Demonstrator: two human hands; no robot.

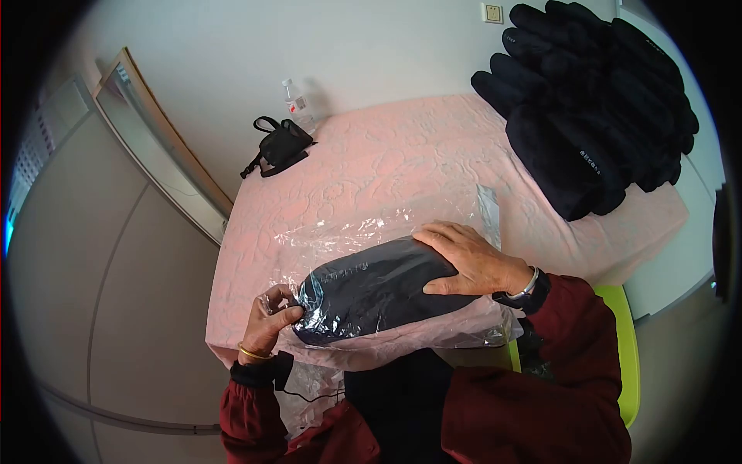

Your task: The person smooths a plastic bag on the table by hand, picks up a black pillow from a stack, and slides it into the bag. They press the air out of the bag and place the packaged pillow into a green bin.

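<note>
You sit at a table (402, 166) under a pink quilted cloth, pushed against a plain white wall (309, 46). Grey floor (100, 294) to your left; framed panel (158, 147) leaning there. Wall socket (492, 12) above. Green chair (627, 348).

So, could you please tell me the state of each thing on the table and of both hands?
Dark garment: folded, partly inside the clear plastic bag.
Clear plastic bag: crinkled, open end near the left hand.
Left hand: pinching the bag's edge.
Right hand: pressed flat on the garment.
Black gloves: piled, unbagged.
Water bottle: upright, capped.
Black pouch: lying flat on the pink tablecloth.
</note>
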